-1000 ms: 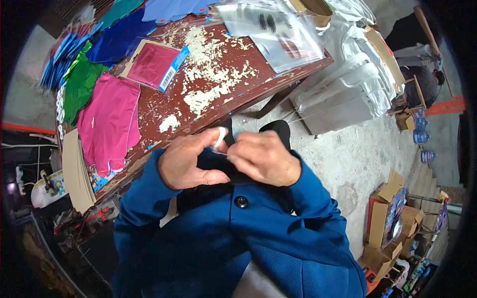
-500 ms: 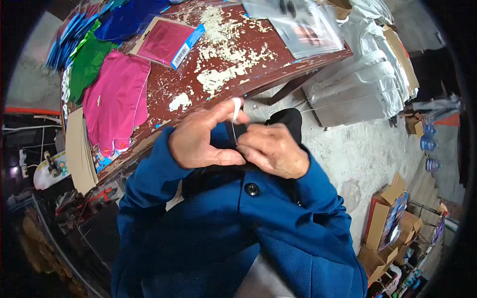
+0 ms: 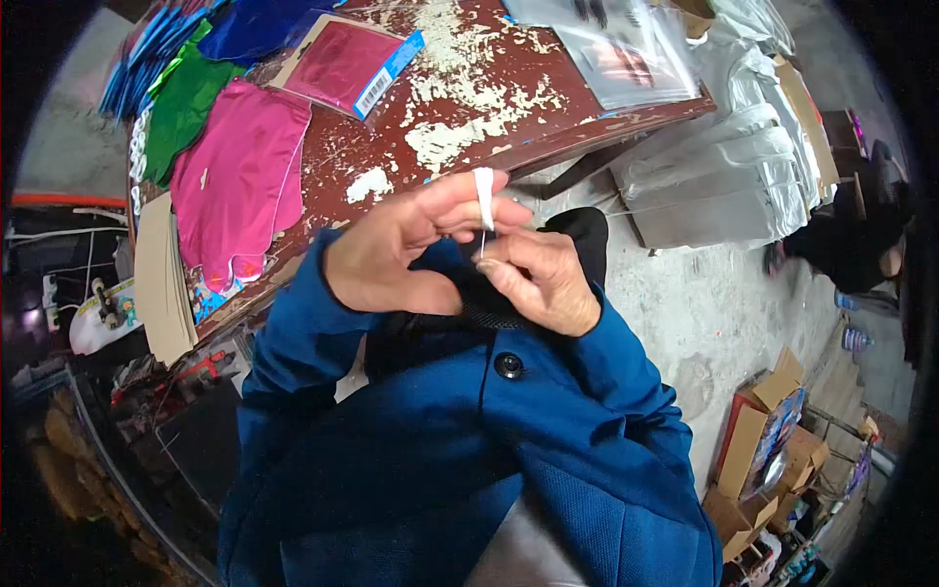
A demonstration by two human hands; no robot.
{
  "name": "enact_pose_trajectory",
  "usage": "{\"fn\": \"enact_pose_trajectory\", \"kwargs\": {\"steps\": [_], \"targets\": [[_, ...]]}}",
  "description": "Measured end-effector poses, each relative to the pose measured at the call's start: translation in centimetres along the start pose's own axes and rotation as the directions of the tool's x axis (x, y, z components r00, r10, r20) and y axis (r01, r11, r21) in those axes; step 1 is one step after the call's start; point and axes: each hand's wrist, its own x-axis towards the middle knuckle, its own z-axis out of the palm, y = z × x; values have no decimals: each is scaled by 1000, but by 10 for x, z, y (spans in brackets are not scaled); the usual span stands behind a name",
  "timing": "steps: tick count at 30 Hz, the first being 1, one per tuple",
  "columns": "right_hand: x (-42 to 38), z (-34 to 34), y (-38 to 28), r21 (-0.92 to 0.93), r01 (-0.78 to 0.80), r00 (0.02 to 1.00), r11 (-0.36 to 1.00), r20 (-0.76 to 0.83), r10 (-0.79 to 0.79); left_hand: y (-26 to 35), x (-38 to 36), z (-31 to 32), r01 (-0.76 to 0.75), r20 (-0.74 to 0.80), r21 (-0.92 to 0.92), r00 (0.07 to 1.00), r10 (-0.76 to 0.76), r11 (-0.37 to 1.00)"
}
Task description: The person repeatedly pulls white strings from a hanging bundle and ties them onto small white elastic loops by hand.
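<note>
Right now the person holds both hands close in front of the blue jacket, just past the edge of the worn red table. The left hand has its fingers bent, and a small white strip sits on one fingertip, sticking up a little. It looks like tape or a bit of paper, but I cannot tell which. The right hand is curled, with its thumb and first finger pressed together on something very thin just below the strip. It may be a thread or a thin stick; it is too small to be sure. The two hands touch each other there.

I think the person is in the middle of a fiddly bit: joining the white strip and the thin thing, or pulling them apart. The next move would need slow, careful fingers, a tight pinch and steady hands, because both bits are tiny and easy to drop.

On the table lie a pink cloth piece, a green piece and a shiny pink packet with a barcode. Clear plastic bags rest at the far side. Cardboard boxes stand on the floor to the right.
</note>
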Motion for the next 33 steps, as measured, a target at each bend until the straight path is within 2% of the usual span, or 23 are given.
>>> {"fn": "enact_pose_trajectory", "kwargs": {"steps": [2,3,5,7,8,10,12,13,15,17,18,22,23,25,27,29,30,32,33], "targets": [[0,3,-9,-3,40,999,999,34,-40,-3,-1,8,-214,-13,291,974,228,932],[2,0,-15,0,38,999,999,35,-38,-2,-3,8,-211,-16,291,974,226,933],[11,-13,-30,-111,80,996,991,58,-74,5,-6,6,-54,2,472,998,60,880],[17,-23,-36,-219,119,991,968,82,-103,12,-10,5,92,-9,634,994,-111,768],[18,-26,-33,-218,118,991,969,83,-102,16,-11,5,94,-10,632,994,-112,769],[23,-30,-22,-168,97,995,981,30,-93,24,-9,1,212,113,359,957,-267,909],[25,-32,-11,-119,79,996,990,-23,-82,28,-7,-2,359,276,67,890,-363,931],[22,-29,-8,-120,80,996,990,-23,-83,26,-7,-2,358,277,68,890,-363,931],[13,-16,1,-128,74,997,989,-9,-75,17,-8,-3,173,156,37,972,-177,984],[6,-7,4,-137,65,998,988,4,-65,9,-7,-3,-20,33,30,999,19,999],[4,-5,2,-136,62,998,989,3,-62,7,-7,-2,-18,33,28,999,17,999],[3,-4,-10,-187,234,965,954,166,-204,2,-10,4,-36,-50,414,997,63,910],[8,-9,-19,-164,200,976,966,121,-182,3,-10,5,-35,-51,414,997,62,909],[12,-18,-30,-137,171,984,976,78,-161,8,-11,7,9,-58,280,998,7,960],[12,-26,-33,-76,71,988,995,-130,-80,13,-11,8,49,-59,139,997,-41,989],[21,-28,-34,66,-69,977,995,-199,81,16,-10,9,41,-42,102,998,-37,994],[24,-28,-28,68,-68,977,995,-198,80,17,-10,9,36,-25,62,999,-35,997],[25,-24,-14,352,-182,977,918,-41,210,19,-9,9,29,8,-17,1000,-29,999],[25,-23,-12,353,-181,977,918,-39,208,19,-8,8,28,6,-16,1000,-28,999]]}}
